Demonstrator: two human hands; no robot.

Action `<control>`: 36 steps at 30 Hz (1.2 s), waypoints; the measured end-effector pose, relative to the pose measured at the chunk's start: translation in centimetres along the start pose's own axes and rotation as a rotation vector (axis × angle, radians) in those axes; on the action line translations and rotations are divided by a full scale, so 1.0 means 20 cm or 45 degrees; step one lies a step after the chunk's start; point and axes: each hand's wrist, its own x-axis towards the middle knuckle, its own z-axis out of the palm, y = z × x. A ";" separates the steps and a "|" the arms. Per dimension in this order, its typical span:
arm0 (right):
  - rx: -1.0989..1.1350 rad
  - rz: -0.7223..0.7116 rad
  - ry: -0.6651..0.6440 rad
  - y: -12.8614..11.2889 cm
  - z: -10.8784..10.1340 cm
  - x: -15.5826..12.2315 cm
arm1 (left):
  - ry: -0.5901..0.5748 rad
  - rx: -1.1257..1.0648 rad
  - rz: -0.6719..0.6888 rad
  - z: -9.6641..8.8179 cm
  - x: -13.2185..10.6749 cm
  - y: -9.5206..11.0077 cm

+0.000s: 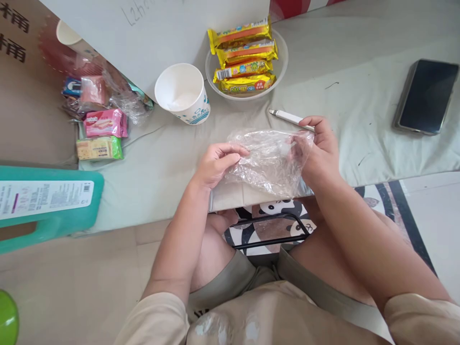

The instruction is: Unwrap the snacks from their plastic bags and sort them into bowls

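A crumpled sheet of clear plastic film (pixel 268 165) stretches between my two hands, above the front edge of the cloth-covered table. My left hand (pixel 217 165) pinches its left side between thumb and fingers. At the other side, my right hand (pixel 319 151) is closed on the film, some of its fingers showing through it. A slim white tool (pixel 289 117) with a metal tip, like a utility knife, points left from under my right index finger; I cannot tell whether it is held or lies on the cloth. Beyond the film, a white paper cup (pixel 181 93) stands upright.
A clear plastic bowl (pixel 283 60) holds several yellow-wrapped snack bars (pixel 246 62). Wrapped snacks (pixel 104 123) lie at left, near a brown box (pixel 32 110) and a teal jug (pixel 82 211). A black phone (pixel 427 96) rests at right. A white box (pixel 158 33) stands behind.
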 end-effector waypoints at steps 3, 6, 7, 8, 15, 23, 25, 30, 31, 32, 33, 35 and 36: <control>-0.012 -0.004 -0.016 0.01 -0.01 0.01 | -0.113 -0.212 -0.052 -0.01 0.00 0.00; 0.046 0.057 0.008 -0.02 0.00 0.00 | -0.325 -0.328 -0.188 -0.01 0.01 0.00; 0.074 0.080 0.021 -0.03 0.00 0.00 | -0.369 -0.315 -0.212 -0.01 0.00 0.00; 0.100 0.098 0.037 -0.05 0.01 -0.01 | -0.391 -0.290 -0.217 -0.02 0.00 -0.01; 0.144 0.101 0.166 -0.09 0.02 -0.01 | -0.353 -0.107 -0.141 -0.03 0.01 -0.01; 0.020 -0.003 0.111 -0.03 0.01 0.00 | -0.073 -0.148 -0.089 -0.02 0.02 0.00; -0.003 -0.031 0.075 0.00 0.00 0.01 | -0.076 -0.177 -0.102 -0.02 0.02 0.00; 0.017 -0.021 -0.096 0.07 -0.05 0.05 | 0.085 -0.052 0.081 0.00 0.03 -0.01; 0.038 0.002 -0.124 0.08 -0.05 0.05 | 0.122 -0.019 0.138 0.00 0.03 -0.02; 0.052 0.018 -0.137 0.09 -0.05 0.04 | 0.147 0.001 0.195 0.00 0.04 -0.03; 0.057 0.021 -0.134 0.09 -0.04 0.03 | 0.160 0.005 0.247 0.00 0.04 -0.04; 0.043 0.009 -0.107 0.08 -0.01 0.00 | 0.146 -0.033 0.312 -0.01 0.04 -0.05; 0.036 0.010 -0.106 0.06 0.00 -0.01 | 0.121 -0.078 0.312 -0.03 0.04 -0.05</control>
